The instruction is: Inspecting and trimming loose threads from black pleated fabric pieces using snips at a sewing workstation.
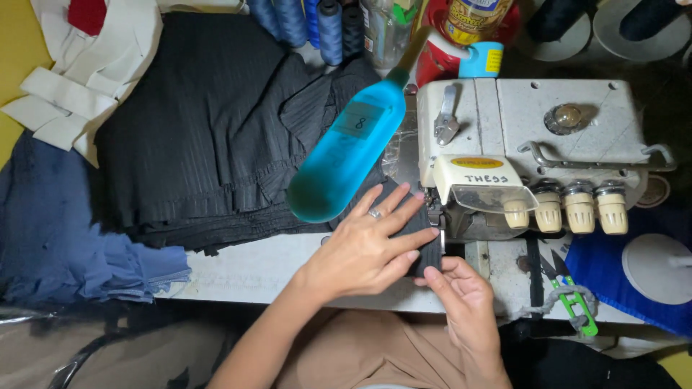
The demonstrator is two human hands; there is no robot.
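Left hand point(367, 248) flat, fingers spread, pressing black fabric piece point(427, 252); right hand point(465, 292) pinches its edge at the overlock machine point(533, 155). Risk: fingertips near presser foot could get caught.

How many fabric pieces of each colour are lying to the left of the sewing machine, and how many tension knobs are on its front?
Black pleated fabric pile: 1
Blue fabric pile: 1
Cream fabric pieces: 1 heap
Cream tension knobs on the sewing machine: 4
Total: 7
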